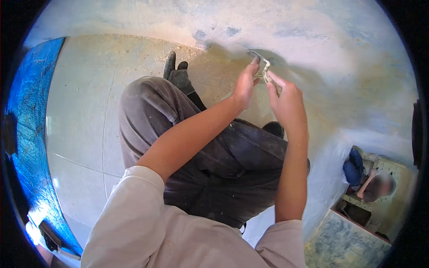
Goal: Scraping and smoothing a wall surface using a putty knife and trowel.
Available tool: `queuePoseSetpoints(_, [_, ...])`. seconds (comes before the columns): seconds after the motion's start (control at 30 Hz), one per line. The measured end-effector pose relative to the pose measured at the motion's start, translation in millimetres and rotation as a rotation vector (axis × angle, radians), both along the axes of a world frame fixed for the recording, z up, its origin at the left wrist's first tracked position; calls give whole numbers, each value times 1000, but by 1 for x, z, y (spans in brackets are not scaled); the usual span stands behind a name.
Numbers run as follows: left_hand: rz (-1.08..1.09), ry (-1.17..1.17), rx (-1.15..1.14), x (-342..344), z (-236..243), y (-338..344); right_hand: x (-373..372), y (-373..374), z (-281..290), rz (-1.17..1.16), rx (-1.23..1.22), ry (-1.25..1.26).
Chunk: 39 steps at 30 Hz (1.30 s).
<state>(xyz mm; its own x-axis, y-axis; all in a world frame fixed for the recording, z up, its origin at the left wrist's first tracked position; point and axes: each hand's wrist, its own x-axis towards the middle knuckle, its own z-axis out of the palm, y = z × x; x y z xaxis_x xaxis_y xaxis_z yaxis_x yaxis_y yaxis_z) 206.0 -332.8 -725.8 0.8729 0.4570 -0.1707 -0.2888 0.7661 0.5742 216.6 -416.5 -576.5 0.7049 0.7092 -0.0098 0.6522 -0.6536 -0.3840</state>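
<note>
My right hand (288, 100) is closed around the handle of a small trowel (267, 67) with a bent, plaster-crusted neck. The thin metal blade points up and left, close to the wall surface (308, 44). Just left of the tool is my left hand (245, 87), its fingers stretched toward the blade and its thumb apart from them. The fingertips are at the blade's edge; whether they touch it I cannot tell. Patchy white, blue and tan plaster covers the wall in front of me.
Plaster crumbs (181, 52) lie along the foot of the wall on the tiled floor (85, 111). My dark-trousered knees and black shoe (178, 79) are close below. A blue sheet (33, 107) runs along the left. Another person (373, 187) sits beyond an opening at lower right.
</note>
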Motion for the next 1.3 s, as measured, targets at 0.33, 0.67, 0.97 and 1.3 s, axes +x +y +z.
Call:
queuePoseSetpoints(0.33, [11,49,-122,-5,-10,4,21,7,-49,73,-109,-16])
queuePoseSetpoints(0.67, [37,47,9,-7,18,-5,-17,-8,-5,-30,63,57])
queuePoseSetpoints(0.97, [49,38,-9,-4,21,-6,-14,-16,-8,-9,122,92])
queuePoseSetpoints(1.3, [58,-18,-94,3,18,-6,-14,-6,-24,28,52,16])
